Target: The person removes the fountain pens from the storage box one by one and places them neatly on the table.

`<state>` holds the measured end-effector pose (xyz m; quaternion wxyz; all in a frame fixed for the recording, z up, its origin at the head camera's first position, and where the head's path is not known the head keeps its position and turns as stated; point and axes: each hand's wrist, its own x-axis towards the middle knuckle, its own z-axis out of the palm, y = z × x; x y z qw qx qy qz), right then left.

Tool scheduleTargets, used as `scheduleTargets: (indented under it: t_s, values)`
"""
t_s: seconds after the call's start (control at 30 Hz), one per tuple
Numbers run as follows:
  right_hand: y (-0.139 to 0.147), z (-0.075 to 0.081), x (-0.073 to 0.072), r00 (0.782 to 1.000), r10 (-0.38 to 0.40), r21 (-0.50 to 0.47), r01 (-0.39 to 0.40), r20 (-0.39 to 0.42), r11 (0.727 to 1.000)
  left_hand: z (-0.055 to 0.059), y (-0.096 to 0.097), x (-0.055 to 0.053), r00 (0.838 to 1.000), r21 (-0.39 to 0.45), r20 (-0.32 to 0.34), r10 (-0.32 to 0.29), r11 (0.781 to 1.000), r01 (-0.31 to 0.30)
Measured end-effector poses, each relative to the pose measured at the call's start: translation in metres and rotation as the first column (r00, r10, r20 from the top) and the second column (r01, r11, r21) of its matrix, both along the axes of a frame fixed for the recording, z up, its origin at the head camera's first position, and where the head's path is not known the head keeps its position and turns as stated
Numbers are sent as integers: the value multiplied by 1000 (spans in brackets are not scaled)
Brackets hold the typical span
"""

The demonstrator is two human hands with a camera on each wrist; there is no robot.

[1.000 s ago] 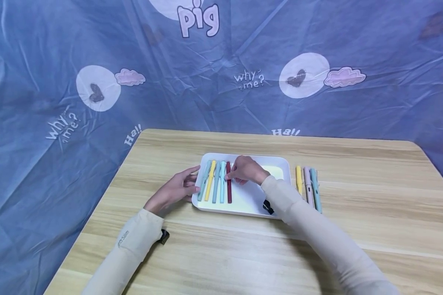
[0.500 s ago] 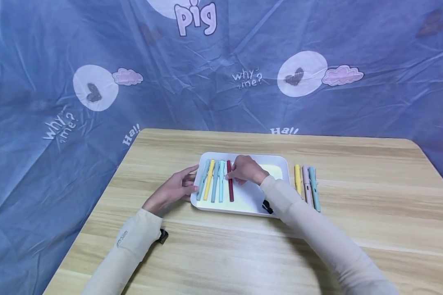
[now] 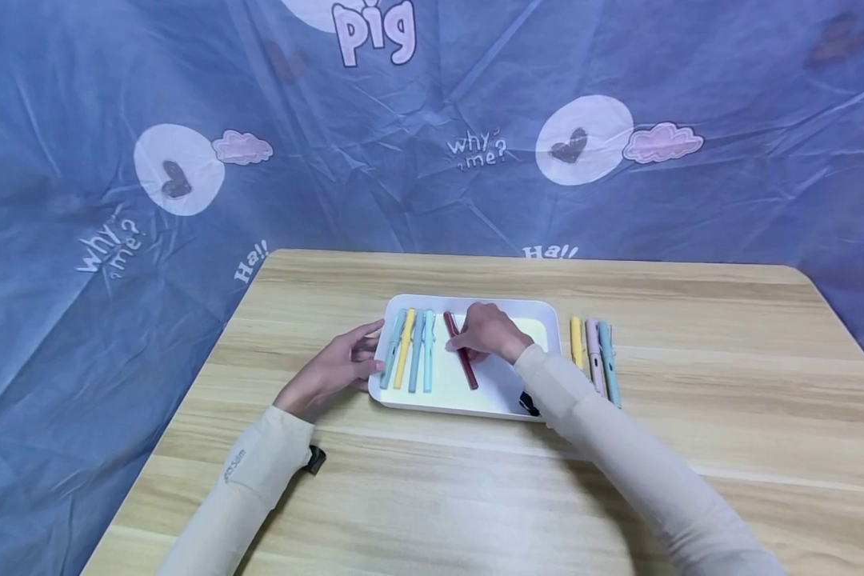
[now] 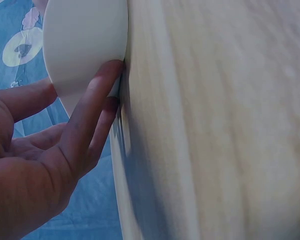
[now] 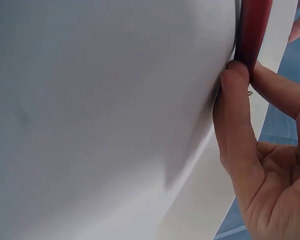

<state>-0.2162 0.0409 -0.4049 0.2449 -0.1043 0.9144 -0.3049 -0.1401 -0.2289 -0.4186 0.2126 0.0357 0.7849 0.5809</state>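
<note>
A white tray [image 3: 439,406] holds a row of capped pens, including a yellow pen [image 3: 405,349] and a light blue pen [image 3: 429,350], on its left side. My right hand [image 3: 491,332] pinches a dark red pen [image 3: 469,372] between thumb and fingers inside the tray; the pen slants, its near end toward the right. In the right wrist view, the fingertips close around the red barrel [image 5: 255,30]. My left hand [image 3: 331,370] grips the tray's left end. In the left wrist view, thumb and fingers spread across the tray's outer wall [image 4: 85,40], touching rim and lower edge.
Right of the tray, a yellow pen [image 3: 577,340], a lilac pen [image 3: 594,352] and a blue-green pen [image 3: 608,360] lie on the wooden table [image 3: 432,488], partly behind the right sleeve [image 3: 619,436]. A blue printed cloth [image 3: 374,184] hangs behind the table.
The right hand has shifted the dark red pen rightward, away from the row, and its near end has swung to the right. The left hand keeps its place at the tray.
</note>
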Motion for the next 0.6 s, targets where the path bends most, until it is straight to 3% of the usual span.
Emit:
scheduleTargets:
  t_s: [0.4, 0.6]
  values:
    - [12, 8, 2, 999, 33, 18, -32, -31, 999, 0, 0, -1, 1000, -8, 0, 4, 1000, -4]
    - [21, 16, 3, 1000, 18, -127, -17, 8, 992, 0, 1, -2, 1000, -27, 12, 19, 999, -19]
